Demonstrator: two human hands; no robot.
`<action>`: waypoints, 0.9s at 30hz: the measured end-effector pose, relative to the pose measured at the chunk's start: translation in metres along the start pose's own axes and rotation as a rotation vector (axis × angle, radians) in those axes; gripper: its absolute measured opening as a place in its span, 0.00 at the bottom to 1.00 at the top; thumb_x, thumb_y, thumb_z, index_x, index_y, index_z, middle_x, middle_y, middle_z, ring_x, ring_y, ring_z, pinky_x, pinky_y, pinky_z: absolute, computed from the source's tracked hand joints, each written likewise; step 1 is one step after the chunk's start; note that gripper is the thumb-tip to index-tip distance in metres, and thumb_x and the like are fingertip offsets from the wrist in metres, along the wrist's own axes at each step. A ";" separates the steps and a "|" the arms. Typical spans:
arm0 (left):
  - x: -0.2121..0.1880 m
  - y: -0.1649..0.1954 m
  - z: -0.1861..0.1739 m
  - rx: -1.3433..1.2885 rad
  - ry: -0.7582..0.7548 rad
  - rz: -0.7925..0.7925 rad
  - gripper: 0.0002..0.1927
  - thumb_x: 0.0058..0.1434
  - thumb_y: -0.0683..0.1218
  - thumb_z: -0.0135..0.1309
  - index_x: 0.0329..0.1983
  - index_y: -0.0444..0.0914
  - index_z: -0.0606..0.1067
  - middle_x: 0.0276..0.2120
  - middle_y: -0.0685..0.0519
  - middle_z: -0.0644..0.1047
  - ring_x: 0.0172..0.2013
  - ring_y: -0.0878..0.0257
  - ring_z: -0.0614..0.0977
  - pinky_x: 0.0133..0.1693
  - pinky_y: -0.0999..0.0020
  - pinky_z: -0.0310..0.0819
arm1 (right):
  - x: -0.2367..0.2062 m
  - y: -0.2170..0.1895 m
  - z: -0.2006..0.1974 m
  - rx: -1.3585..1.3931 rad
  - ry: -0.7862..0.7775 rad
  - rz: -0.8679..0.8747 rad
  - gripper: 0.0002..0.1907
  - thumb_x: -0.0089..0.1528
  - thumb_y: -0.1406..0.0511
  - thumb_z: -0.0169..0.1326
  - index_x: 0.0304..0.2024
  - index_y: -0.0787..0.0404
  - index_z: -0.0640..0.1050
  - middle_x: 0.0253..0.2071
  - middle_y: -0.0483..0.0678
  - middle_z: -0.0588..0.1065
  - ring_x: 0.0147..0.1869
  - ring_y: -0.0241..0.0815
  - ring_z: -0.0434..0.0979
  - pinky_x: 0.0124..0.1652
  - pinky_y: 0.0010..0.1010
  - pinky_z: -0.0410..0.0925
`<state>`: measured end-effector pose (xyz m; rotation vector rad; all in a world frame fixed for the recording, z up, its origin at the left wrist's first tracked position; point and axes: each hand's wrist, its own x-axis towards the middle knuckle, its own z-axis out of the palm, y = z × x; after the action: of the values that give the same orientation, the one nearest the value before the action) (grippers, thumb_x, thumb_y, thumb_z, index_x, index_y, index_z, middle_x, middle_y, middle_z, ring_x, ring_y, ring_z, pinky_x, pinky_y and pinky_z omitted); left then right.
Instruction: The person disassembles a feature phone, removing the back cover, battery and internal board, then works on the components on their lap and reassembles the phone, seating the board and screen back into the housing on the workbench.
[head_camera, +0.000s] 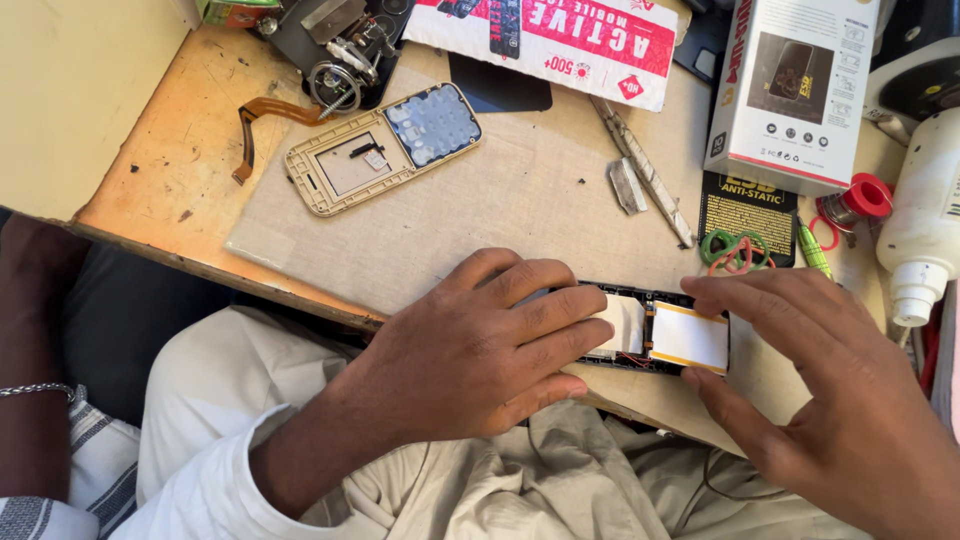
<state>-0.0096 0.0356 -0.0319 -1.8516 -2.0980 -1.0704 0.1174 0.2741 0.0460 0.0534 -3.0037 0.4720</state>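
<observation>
My left hand (470, 345) presses the opened black phone (640, 335) flat at the counter's (540, 190) near edge; my right hand (810, 380) pinches its white battery (690, 338), half seated. Gold cover (385, 145) lies far left, unfitted.

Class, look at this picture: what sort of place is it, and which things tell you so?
Probably a mobile phone repair bench. A gold phone casing lies opened, the left hand and right hand work on an open phone, and an orange flex cable lies nearby.
</observation>
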 end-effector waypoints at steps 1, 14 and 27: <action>0.000 -0.001 0.000 -0.004 0.003 0.001 0.23 0.62 0.56 0.62 0.55 0.39 0.77 0.56 0.54 0.75 0.59 0.56 0.73 0.59 0.56 0.66 | 0.000 -0.002 -0.001 0.020 -0.002 0.043 0.33 0.48 0.66 0.66 0.57 0.58 0.76 0.49 0.49 0.78 0.55 0.48 0.79 0.53 0.39 0.70; -0.003 -0.002 -0.004 -0.126 0.051 -0.105 0.30 0.66 0.57 0.60 0.64 0.36 0.70 0.60 0.48 0.73 0.61 0.50 0.75 0.62 0.52 0.69 | 0.015 -0.034 -0.002 0.074 0.145 -0.035 0.34 0.48 0.69 0.68 0.58 0.60 0.74 0.61 0.56 0.71 0.59 0.47 0.80 0.51 0.34 0.74; -0.006 -0.004 -0.003 -0.171 0.112 -0.140 0.28 0.62 0.52 0.65 0.61 0.37 0.71 0.59 0.48 0.73 0.62 0.50 0.75 0.63 0.54 0.72 | 0.007 -0.025 0.018 0.004 0.109 -0.133 0.21 0.50 0.63 0.66 0.46 0.59 0.80 0.55 0.51 0.77 0.61 0.50 0.78 0.57 0.40 0.72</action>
<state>-0.0131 0.0289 -0.0343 -1.6898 -2.1579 -1.3921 0.1100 0.2445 0.0373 0.2195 -2.8696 0.4512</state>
